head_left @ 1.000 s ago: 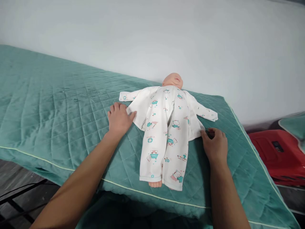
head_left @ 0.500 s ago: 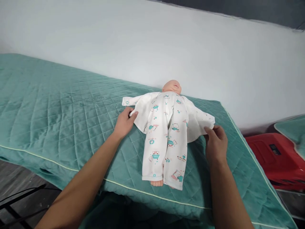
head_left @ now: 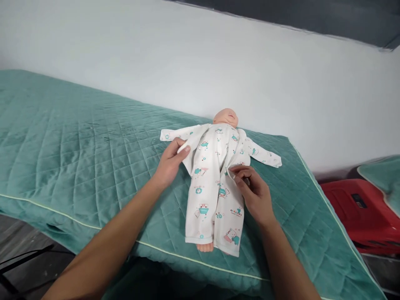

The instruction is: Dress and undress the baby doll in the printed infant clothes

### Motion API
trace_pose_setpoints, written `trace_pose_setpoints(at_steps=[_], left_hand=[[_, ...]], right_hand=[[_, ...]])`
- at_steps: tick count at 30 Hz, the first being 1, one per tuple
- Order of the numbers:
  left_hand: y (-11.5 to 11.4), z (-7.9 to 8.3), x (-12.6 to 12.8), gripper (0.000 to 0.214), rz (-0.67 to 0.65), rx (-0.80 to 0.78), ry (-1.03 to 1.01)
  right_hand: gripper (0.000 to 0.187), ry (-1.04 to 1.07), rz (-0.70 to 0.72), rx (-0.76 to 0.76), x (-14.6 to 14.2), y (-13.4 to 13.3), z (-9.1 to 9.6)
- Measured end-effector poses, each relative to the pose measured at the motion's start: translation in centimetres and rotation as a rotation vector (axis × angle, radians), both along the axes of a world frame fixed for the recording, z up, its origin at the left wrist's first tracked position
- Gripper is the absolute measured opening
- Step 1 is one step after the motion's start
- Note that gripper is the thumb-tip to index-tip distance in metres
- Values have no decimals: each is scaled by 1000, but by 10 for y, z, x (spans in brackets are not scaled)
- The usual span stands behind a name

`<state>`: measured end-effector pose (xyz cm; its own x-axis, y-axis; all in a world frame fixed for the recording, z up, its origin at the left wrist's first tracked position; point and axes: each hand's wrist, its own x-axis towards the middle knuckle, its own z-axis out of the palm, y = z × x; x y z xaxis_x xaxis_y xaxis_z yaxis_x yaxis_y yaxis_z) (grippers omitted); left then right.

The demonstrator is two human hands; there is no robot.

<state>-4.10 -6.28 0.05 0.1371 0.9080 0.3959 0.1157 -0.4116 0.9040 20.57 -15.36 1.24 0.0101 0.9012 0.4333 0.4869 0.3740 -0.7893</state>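
A baby doll (head_left: 225,117) lies on its back on a green quilted mat (head_left: 78,141), dressed in a white printed sleepsuit (head_left: 212,183). One bare foot shows at the bottom of the left trouser leg. My left hand (head_left: 171,160) pinches the left flap of the open top beside the doll's waist. My right hand (head_left: 251,189) holds the right flap and has it folded over the doll's belly. Both sleeves lie spread out to the sides.
A white wall runs behind the mat. A red plastic object (head_left: 359,212) sits low at the right, with another green quilted piece (head_left: 383,173) above it. The mat's front edge (head_left: 175,252) drops to a dark floor.
My right hand carried the right flap from the doll's side inward across its belly. My left hand lifted the left flap's edge and closed on it. The view shifted slightly.
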Motion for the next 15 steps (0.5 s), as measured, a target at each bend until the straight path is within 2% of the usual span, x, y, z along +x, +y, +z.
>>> trace_pose_setpoints(at_steps=[4,7,9,11,13,15], left_hand=[[-24,22,23,25,-260,310,335],[-28,21,29,23,-348,471,514],[-22,17,29,22,-294,427,442],[-9,15,30,23,-172,306,327],[9,16,35,23,-47,185,281],[28,22,47,19,-11,124,297]], right_hand=[[14,26,15,-28,-2,2,-1],[13,34,25,-57,-1,3,6],[13,107,-50,-49,3,10,12],[13,185,-217,-27,8,27,18],[18,202,-405,-38,15,54,24],[27,167,-494,-124,22,85,28]])
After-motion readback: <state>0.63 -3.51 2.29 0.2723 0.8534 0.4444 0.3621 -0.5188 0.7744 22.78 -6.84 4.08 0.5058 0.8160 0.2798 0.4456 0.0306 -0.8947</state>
